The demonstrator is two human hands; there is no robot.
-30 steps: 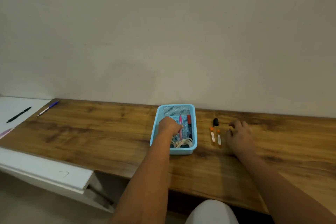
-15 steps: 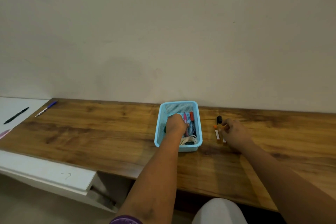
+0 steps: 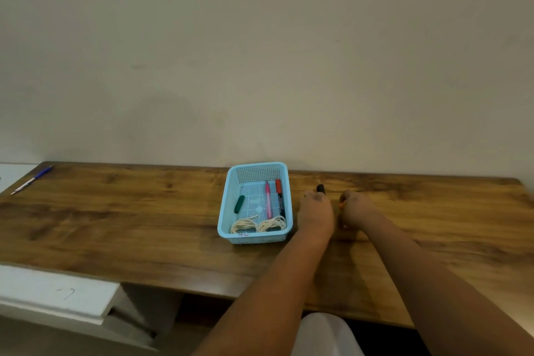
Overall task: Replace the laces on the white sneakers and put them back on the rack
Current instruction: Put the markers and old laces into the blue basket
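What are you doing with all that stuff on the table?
A person sits at a wooden table. Both hands are down on it, right of a blue basket. The left hand is by a small black thing. The right hand seems to hold something orange. In the basket lie two coils of white laces, a pink pen, a red-capped marker and a green cap. No sneakers show.

both hands (image 3: 316, 212) on the desk (image 3: 130, 220) right of a blue basket (image 3: 231, 205) holding pens (image 3: 268, 199) and white laces (image 3: 257, 224)

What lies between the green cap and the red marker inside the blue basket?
A pink pen lies between the green cap and the red marker, seen in the head view.
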